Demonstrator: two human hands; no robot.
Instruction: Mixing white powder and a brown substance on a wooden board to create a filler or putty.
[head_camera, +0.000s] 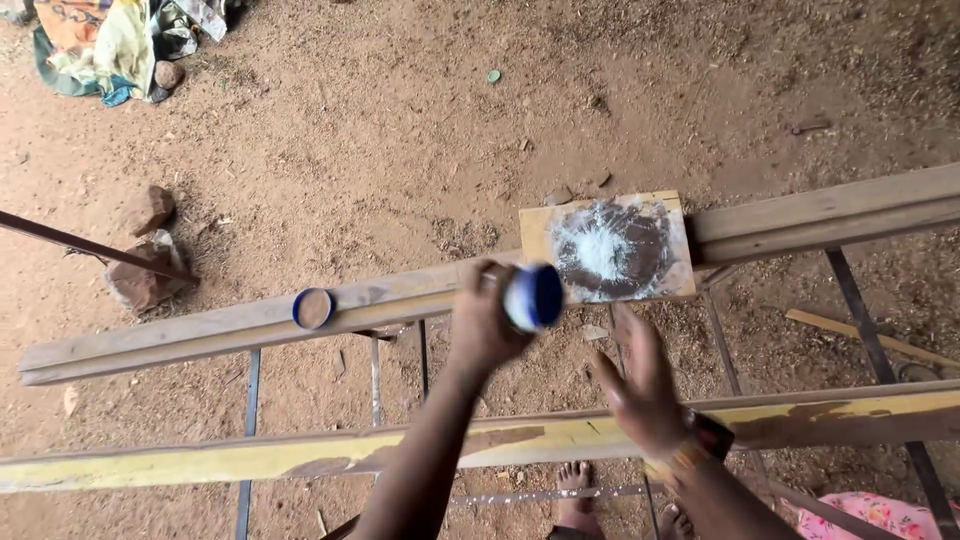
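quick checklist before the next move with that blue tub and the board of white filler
1. Tub held in left hand: ok.
2. Lid off, lying on the far plank: ok.
3. Small board with white filler resting on the plank: ok.
4. Right hand free, open: ok.
5. Filler left in tub: cannot tell.
6. Near plank steady on the frame: cannot tell.
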